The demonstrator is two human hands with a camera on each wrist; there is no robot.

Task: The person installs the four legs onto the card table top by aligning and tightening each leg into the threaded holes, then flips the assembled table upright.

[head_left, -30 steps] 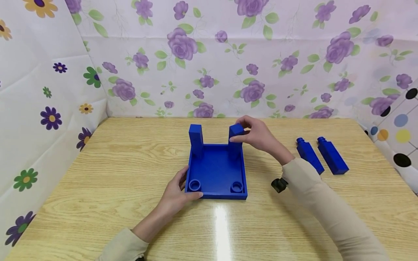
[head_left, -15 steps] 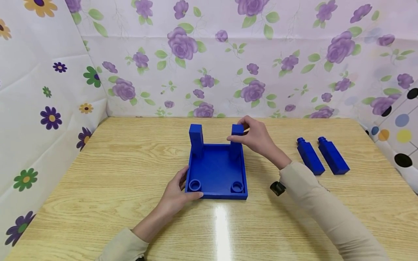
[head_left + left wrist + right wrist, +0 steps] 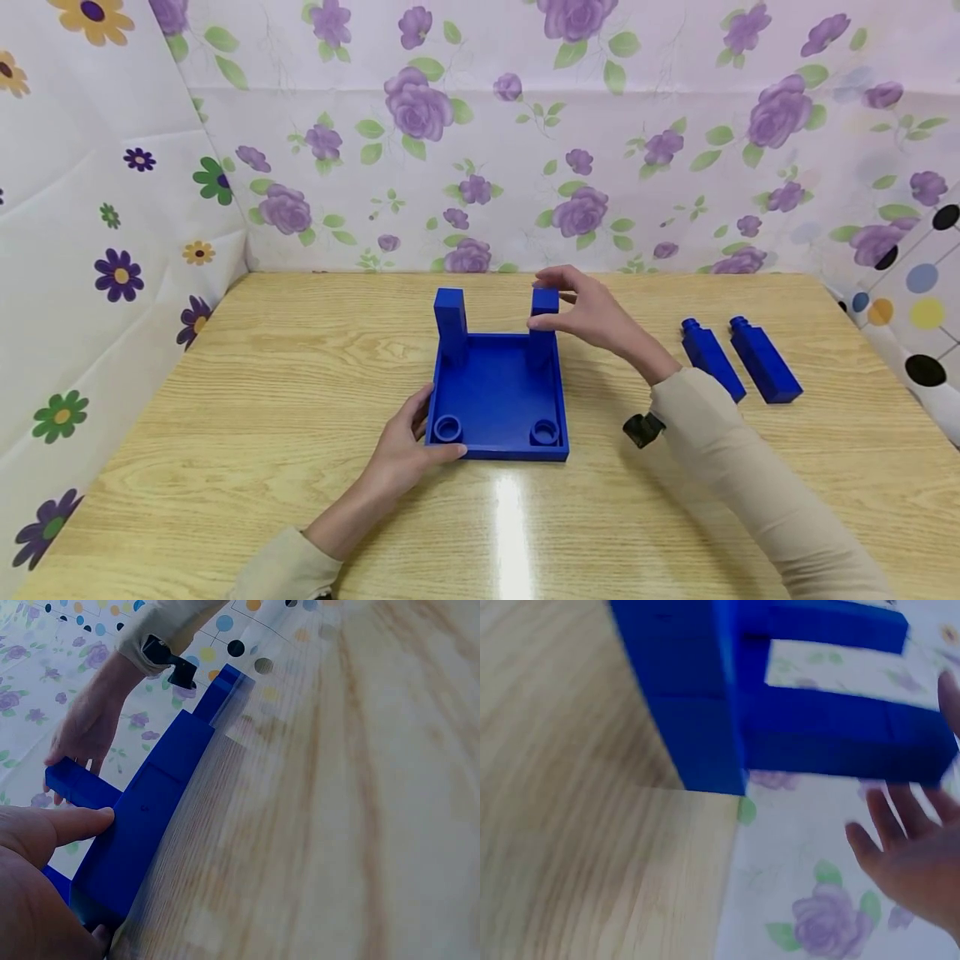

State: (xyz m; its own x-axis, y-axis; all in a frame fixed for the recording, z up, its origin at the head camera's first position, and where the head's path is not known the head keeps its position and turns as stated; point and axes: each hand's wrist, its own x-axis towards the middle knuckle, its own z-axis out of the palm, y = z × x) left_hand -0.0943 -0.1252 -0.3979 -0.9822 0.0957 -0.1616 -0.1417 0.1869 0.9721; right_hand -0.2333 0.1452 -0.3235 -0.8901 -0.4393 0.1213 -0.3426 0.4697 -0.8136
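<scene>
A blue square toy tabletop lies rim-up on the table in the head view. Two blue legs stand upright at its far corners, a left leg and a right leg. Round sockets show at both near corners. My left hand grips the near left corner, thumb on the front rim and fingers along the side. With thumb in front and fingers behind, my right hand holds the right leg near its top. In the right wrist view, the fingers are beside that leg's end.
Two loose blue legs with threaded ends, one nearer and one farther right, lie on the wooden table to the right. Flowered cloth hangs behind the table's back edge.
The right leg has turned a little, its top now squared to the view. My right hand has shifted slightly around it. The left hand and the tabletop stay in place.
</scene>
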